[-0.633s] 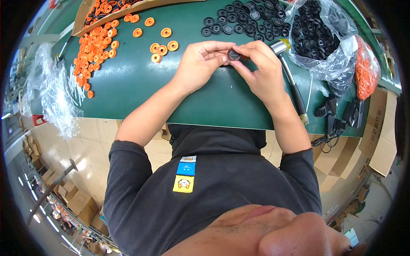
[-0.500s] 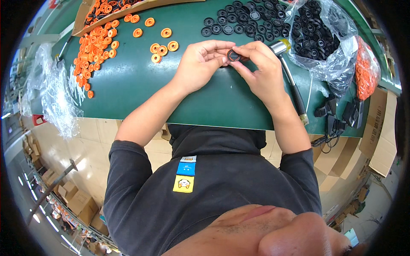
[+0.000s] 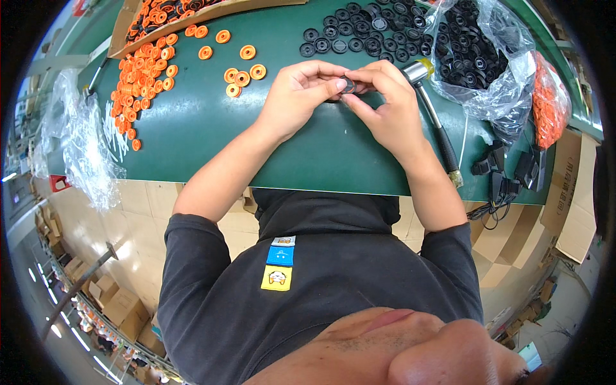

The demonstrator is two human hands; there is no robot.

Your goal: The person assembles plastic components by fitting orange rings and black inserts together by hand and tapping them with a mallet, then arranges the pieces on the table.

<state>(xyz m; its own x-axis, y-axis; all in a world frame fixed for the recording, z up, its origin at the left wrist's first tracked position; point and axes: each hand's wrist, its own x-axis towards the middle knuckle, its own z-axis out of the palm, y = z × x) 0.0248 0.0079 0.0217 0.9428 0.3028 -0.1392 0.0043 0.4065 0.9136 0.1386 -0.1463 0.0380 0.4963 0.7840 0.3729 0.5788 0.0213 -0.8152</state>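
Over the green table (image 3: 212, 147), both hands meet on a small round black wheel-like disc (image 3: 348, 85). My left hand (image 3: 298, 96) pinches its left side, thumb laid on the face. From the other side, the fingertips of my right hand (image 3: 391, 96) grip its edge. The disc is tilted, and fingers cover most of it. Whether another piece sits behind it is hidden. Beyond the hands lie several loose orange wheels (image 3: 242, 78) on the left and a spread of black discs (image 3: 372, 45) on the right. A hammer (image 3: 443, 138) rests just right of my right hand.
A heap of orange wheels (image 3: 138, 77) lies by a cardboard tray (image 3: 221, 11) at far left. Clear plastic bags hold black discs (image 3: 471, 48) and orange parts (image 3: 552, 109) at right. Black adapters with cables (image 3: 497, 183) lie near the right edge; crumpled plastic (image 3: 90, 151) hangs at left.
The black disc has turned from facing up to a tilt between my fingers. My left thumb has moved right, onto it. The hammer and the loose parts stay in place.
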